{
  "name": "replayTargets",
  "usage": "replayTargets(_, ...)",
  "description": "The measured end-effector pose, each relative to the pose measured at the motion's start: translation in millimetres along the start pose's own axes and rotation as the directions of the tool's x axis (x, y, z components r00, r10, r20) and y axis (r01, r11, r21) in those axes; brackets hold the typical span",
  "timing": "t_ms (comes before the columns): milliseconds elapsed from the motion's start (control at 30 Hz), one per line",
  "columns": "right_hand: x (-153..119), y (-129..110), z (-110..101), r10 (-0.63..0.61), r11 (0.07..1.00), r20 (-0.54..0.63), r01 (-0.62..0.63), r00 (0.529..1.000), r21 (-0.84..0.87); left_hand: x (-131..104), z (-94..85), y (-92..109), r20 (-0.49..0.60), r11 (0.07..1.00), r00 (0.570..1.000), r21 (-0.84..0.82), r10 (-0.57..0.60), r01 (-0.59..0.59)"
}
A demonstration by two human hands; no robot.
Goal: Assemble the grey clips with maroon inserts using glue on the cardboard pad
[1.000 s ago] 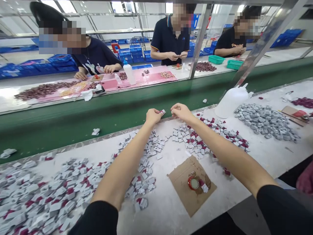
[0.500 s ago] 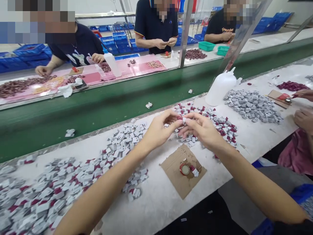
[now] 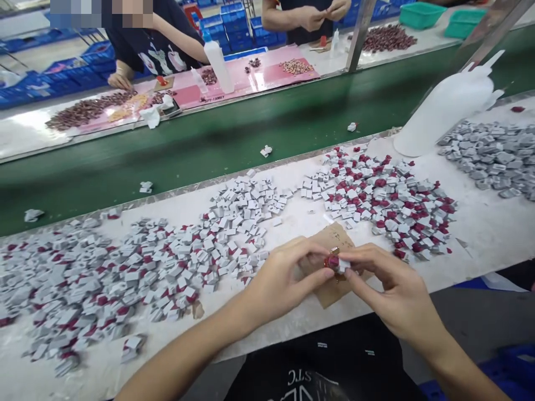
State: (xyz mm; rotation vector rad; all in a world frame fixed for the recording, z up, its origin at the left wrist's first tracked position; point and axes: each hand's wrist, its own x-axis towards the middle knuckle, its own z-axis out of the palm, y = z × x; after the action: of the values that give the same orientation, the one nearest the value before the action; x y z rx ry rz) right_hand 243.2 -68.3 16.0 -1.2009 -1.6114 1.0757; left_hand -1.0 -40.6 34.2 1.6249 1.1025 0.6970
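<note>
- While both hands meet over the near table [image 3: 309, 217], a heap of white and maroon pieces [image 3: 104, 278] spreads to the left, running into a whiter cluster [image 3: 244, 206] near the far edge.
- To the right lies a second mixed heap [image 3: 388, 206], with a grey heap [image 3: 493, 159] beyond it and a white object with finger-like tips [image 3: 443, 108] standing tilted between them and the belt.
- Across the green belt [image 3: 200, 150], which carries a few scattered bits, co-workers sit or stand at another table; a bottle [image 3: 219, 64] rests on its pink sheet [image 3: 246, 89], and a metal post [image 3: 359, 39] cuts that view.
- Both hands cover much of the cardboard [image 3: 328, 295] and partly hide the red-rimmed cap [image 3: 326, 260] on it.
- Half a second ago the hands met beside the right-hand heap; now they are lower, over the cardboard. One belt bit [image 3: 266, 150] was absent a second ago.
- Small, part maroon and part white, the held piece [image 3: 343, 266] sits above the cardboard, close to the cap; whether they touch cannot be told.
- The left hand [image 3: 284, 275] pinches its maroon side, the right hand [image 3: 393, 287] its white end.
</note>
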Motion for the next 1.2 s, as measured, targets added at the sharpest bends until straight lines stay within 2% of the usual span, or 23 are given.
replayTargets(67,-3,5,-3,0.020,1.000,-0.080,-0.019,0.997,0.015,0,-15.5,-9,-0.106,0.954,0.994,0.301,0.035,-0.002)
replayTargets(167,-9,12,-8,0.079,0.996,-0.161,-0.073,0.984,0.044,4,-39.5,-31,-0.354,0.745,0.932,0.642,0.078,0.181)
replayTargets(233,-13,15,-9,0.098,0.995,-0.169,-0.093,0.981,0.037,6,-51.0,-45,-0.427,0.617,0.899,0.735,0.100,0.281)
replayTargets(300,-16,17,-9,0.096,0.995,-0.155,-0.096,0.983,0.012,8,-57.4,-55,-0.435,0.528,0.895,0.784,0.094,0.326)
replayTargets(367,-18,17,-7,0.086,0.996,-0.139,-0.089,0.987,-0.015,10,-60.1,-60,-0.430,0.475,0.900,0.810,0.079,0.345)
replayTargets(467,-20,17,-5,0.072,0.996,-0.134,-0.077,0.988,-0.037,13,-61.2,-61,-0.431,0.455,0.900,0.816,0.070,0.356)
replayTargets(700,-23,19,-2,0.084,0.995,-0.111,-0.090,0.990,-0.049,17,-63.2,-60,-0.422,0.486,0.902,0.810,0.091,0.329)
replayTargets(900,-23,18,-1,0.048,0.993,-0.107,-0.059,0.993,-0.101,18,-67.1,-60,-0.344,0.547,0.924,0.812,0.167,0.203)
replayTargets(1000,-24,18,-2,0.050,0.994,-0.120,-0.061,0.992,-0.090,18,-68.5,-53,-0.332,0.677,0.928,0.723,0.168,0.136)
replayTargets(1100,-24,18,-2,0.054,0.995,-0.127,-0.064,0.990,-0.079,18,-66.9,-43,-0.366,0.853,0.925,0.510,0.103,0.107)
replayTargets(1200,-24,18,-1,0.064,0.995,-0.124,-0.073,0.990,-0.073,19,-62.7,-35,-0.360,0.959,0.933,0.271,0.024,0.080)
